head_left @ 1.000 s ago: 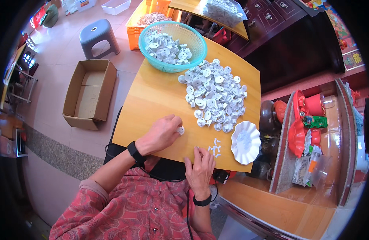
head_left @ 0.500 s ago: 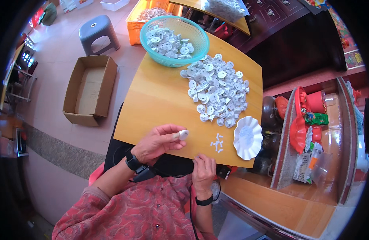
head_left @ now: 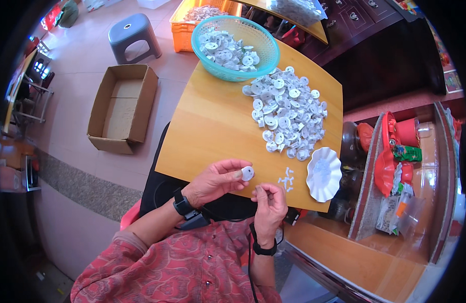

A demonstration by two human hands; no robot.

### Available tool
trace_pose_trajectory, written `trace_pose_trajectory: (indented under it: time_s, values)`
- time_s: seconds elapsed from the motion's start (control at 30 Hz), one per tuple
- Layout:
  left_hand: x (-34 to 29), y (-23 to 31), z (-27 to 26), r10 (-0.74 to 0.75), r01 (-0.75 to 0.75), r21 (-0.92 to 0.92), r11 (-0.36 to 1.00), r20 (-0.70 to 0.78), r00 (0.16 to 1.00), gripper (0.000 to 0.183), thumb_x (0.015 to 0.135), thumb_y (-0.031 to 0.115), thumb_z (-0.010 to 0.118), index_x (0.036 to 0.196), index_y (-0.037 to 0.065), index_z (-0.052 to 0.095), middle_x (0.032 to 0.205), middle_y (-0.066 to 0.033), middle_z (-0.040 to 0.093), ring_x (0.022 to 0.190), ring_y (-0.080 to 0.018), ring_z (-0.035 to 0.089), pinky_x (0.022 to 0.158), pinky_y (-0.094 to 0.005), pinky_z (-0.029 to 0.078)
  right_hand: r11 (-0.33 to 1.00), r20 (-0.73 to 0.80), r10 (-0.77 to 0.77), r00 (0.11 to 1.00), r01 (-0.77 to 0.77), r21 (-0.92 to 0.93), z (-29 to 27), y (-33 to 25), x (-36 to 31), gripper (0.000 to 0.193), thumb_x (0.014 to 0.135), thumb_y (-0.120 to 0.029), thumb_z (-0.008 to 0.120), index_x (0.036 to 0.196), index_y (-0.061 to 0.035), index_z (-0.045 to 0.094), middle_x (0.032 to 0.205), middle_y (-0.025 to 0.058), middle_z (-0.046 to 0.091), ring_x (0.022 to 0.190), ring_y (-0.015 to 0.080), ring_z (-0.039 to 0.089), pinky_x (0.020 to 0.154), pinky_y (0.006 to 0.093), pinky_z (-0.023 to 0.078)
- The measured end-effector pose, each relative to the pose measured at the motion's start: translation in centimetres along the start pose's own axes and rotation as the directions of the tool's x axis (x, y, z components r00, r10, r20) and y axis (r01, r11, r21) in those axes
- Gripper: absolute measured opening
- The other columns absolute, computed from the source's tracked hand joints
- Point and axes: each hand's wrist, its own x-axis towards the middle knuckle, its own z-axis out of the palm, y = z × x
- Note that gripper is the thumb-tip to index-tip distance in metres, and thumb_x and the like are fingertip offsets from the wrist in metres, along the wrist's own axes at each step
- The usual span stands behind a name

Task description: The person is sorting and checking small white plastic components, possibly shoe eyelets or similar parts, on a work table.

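Observation:
Between the thumb and fingers of my left hand is a round white plastic part, its flat disc face with small holes turned up. Just to its right and slightly nearer me, my right hand is pinched closed at the fingertips. Anything in that pinch is too small to make out. Several small white plastic pins lie on the wooden table right of my hands. Beside them stands a white scalloped dish with small pale pieces in it. Farther back spreads a large pile of similar round white parts.
A turquoise plastic basket holding more white parts stands at the table's far left corner. Behind it is an orange crate. On the floor to the left are an open cardboard box and a grey stool. Shelves stand at right.
My right hand has risen from the table's near edge toward the left hand, its fingertips now pinched near the round part. That part now shows more of its disc face. The whole view has shifted slightly.

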Motion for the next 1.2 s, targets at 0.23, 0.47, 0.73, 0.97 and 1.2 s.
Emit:
trace_pose_trajectory:
  time_s: [0.23, 0.47, 0.73, 0.97, 1.2]
  values:
    - [0.1, -0.4, -0.3, 0.028, -0.028, 0.010, 1.000, 0.032, 0.999, 0.039, 0.095, 0.013, 0.065, 0.131, 0.001, 0.056, 0.120, -0.0078, 0.063, 0.107, -0.0171, 0.062, 0.092, -0.0326, 0.054, 0.993, 0.042, -0.065, 0.997, 0.069, -0.093, 1.3, -0.4, 0.5, 0.008, 0.092, 0.000, 0.066, 0.100, 0.0027, 0.065, 0.092, 0.0040, 0.059, 0.073, 0.0090, 0.060, 0.061, 0.0219, 0.051]
    - [0.3, -1.0, -0.8, 0.024, -0.025, 0.013, 1.000, 0.066, 0.998, 0.038, 0.095, 0.012, 0.065, 0.131, 0.001, 0.057, 0.120, -0.0082, 0.063, 0.108, -0.0177, 0.062, 0.094, -0.0340, 0.053, 0.965, 0.071, -0.154, 0.985, 0.166, -0.203, 1.4, -0.8, 0.6, 0.014, 0.094, 0.001, 0.062, 0.107, 0.0022, 0.067, 0.095, 0.0054, 0.059, 0.077, 0.0097, 0.061, 0.062, 0.0220, 0.052]
    - [0.2, -0.9, -0.3, 0.035, -0.037, 0.071, 0.997, 0.028, 0.999, 0.036, 0.094, 0.007, 0.065, 0.129, 0.000, 0.058, 0.120, -0.0082, 0.064, 0.108, -0.0169, 0.064, 0.098, -0.0331, 0.053, 0.994, 0.002, -0.010, 1.000, 0.010, -0.110, 1.4, 0.3, 0.3, 0.022, 0.093, -0.003, 0.065, 0.113, 0.0028, 0.061, 0.091, 0.0082, 0.064, 0.075, 0.0136, 0.063, 0.064, 0.0270, 0.053]
    - [0.3, -1.0, -0.3, 0.047, -0.051, 0.121, 0.991, 0.033, 0.998, 0.036, 0.094, 0.006, 0.066, 0.129, 0.000, 0.058, 0.121, -0.0089, 0.065, 0.108, -0.0170, 0.064, 0.098, -0.0335, 0.053, 0.993, 0.002, -0.014, 1.000, 0.015, -0.117, 1.3, 0.0, 0.3, 0.025, 0.091, -0.003, 0.067, 0.114, 0.0028, 0.059, 0.084, 0.0075, 0.066, 0.073, 0.0132, 0.065, 0.064, 0.0272, 0.053]
    - [0.3, -1.3, -0.5, 0.053, -0.057, 0.164, 0.985, 0.029, 0.998, 0.036, 0.094, 0.005, 0.065, 0.129, -0.001, 0.058, 0.121, -0.0095, 0.065, 0.109, -0.0173, 0.064, 0.098, -0.0332, 0.053, 0.992, 0.026, -0.012, 1.000, 0.015, -0.121, 1.2, -0.3, 0.3, 0.025, 0.090, -0.003, 0.068, 0.113, 0.0029, 0.060, 0.084, 0.0074, 0.066, 0.072, 0.0129, 0.065, 0.064, 0.0269, 0.053]
